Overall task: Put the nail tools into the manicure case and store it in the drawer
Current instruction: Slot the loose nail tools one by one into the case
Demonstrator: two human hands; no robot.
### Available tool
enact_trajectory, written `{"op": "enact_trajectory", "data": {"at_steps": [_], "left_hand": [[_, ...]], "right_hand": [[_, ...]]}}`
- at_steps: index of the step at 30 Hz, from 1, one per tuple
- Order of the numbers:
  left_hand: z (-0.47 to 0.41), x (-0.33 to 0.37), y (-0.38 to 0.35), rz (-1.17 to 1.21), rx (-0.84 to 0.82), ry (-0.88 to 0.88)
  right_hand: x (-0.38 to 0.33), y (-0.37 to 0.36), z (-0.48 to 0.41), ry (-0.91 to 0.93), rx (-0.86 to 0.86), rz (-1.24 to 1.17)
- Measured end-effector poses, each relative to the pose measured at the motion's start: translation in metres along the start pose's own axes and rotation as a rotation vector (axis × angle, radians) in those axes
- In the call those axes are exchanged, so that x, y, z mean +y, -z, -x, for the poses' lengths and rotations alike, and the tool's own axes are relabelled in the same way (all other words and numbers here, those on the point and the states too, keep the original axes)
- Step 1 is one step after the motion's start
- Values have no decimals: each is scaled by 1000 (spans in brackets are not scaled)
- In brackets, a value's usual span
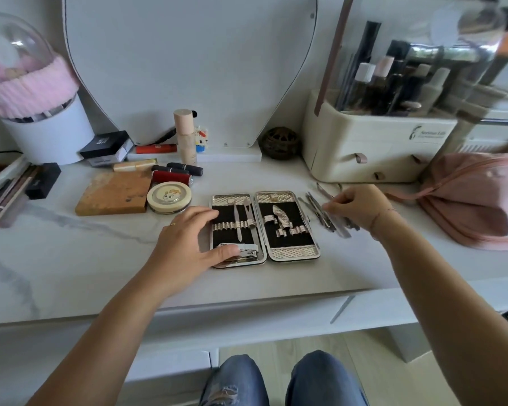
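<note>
The manicure case (288,253) lies open flat on the white marble tabletop, silver-rimmed with black lining and elastic loops. Its left half holds two slim metal tools (238,221) upright in the loops and a nail clipper (245,249) across the bottom. My left hand (188,241) rests on the case's left edge, fingers spread, thumb touching the clipper. A pile of several loose metal nail tools (324,213) lies just right of the case. My right hand (357,205) is over that pile, fingertips pinched on one tool. A drawer handle (341,309) shows below the table edge.
Left of the case lie a round compact (169,197), a wooden block (112,191), lipsticks and boxes. A cream cosmetics organiser (373,148) stands at the back right, a pink pouch (475,200) at the far right, a mirror (188,68) behind. My knees are below the table.
</note>
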State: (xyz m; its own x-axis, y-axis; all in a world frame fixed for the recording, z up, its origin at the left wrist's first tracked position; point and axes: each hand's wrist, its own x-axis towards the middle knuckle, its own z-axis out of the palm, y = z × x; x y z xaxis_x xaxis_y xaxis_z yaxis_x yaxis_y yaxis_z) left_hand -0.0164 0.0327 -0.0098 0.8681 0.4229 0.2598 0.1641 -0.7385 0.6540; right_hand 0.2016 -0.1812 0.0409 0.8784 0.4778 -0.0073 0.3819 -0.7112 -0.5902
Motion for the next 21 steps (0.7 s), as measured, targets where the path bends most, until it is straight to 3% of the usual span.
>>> {"op": "enact_trajectory", "data": {"at_steps": [6,12,18,21], "left_hand": [[0,1,0,25,-4,18],[-1,-3,-1,31,5,20],[-1,-2,-1,50,1,8],[0,0,0,65,-3,12]], "right_hand": [[-7,-12,-9,-48,15,190],[-8,-12,-15,-73,-9,215],[-4,-7,-5,3,-27,-91],[-21,-10,1,55,-136,-442]]}}
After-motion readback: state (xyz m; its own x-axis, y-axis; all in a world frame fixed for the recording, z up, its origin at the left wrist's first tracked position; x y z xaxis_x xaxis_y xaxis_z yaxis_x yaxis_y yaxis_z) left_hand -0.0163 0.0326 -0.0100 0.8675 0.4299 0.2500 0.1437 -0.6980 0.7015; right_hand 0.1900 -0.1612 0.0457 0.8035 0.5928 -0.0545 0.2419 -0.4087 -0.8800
